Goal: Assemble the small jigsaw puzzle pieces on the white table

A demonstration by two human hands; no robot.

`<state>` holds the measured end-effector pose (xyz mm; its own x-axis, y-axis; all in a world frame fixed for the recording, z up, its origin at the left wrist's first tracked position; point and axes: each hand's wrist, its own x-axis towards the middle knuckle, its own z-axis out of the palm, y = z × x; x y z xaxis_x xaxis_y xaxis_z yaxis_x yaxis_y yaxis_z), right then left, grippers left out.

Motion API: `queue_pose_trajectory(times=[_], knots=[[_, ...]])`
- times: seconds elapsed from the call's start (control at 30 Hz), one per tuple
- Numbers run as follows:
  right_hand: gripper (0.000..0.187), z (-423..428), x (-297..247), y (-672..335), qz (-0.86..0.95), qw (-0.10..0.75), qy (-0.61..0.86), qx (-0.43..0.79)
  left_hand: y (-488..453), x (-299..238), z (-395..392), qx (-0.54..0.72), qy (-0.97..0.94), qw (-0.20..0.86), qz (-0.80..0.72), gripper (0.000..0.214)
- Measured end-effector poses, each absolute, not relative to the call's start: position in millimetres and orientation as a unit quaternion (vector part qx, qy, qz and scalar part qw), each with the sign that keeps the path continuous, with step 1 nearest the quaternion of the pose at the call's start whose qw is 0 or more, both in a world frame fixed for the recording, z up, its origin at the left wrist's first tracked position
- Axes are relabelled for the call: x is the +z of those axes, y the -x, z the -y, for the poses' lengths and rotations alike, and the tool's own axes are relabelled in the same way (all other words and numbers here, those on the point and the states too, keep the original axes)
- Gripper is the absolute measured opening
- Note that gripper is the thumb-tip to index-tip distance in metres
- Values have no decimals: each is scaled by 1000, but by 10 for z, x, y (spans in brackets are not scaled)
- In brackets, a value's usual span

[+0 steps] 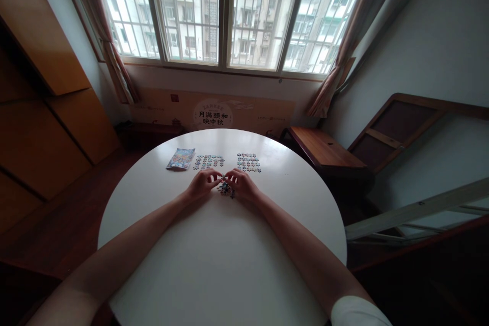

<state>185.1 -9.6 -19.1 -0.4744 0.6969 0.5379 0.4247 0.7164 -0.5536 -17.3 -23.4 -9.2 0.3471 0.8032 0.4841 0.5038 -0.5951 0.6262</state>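
Note:
Both hands meet over the middle of a round white table. A small jigsaw piece sits between the fingertips of my left hand and my right hand, with the fingers of each pinched on it. Just beneath them lies a small heap of loose jigsaw pieces, partly covered by the fingers. Beyond my left hand, several pieces are spread out in loose rows. Past my right hand, another group of pieces lies in neater rows.
A colourful picture packet lies on the table's far left. Behind the table stand a long printed board and a barred window. A wooden bench is at the right, and wooden cabinets stand at the left.

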Motion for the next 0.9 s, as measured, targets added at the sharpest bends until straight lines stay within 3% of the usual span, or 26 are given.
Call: queue_pose_trajectory(times=[0.9], knots=[[15, 123, -154, -1840, 845, 389, 331, 160, 176, -111, 221, 399, -795, 188, -416, 24]])
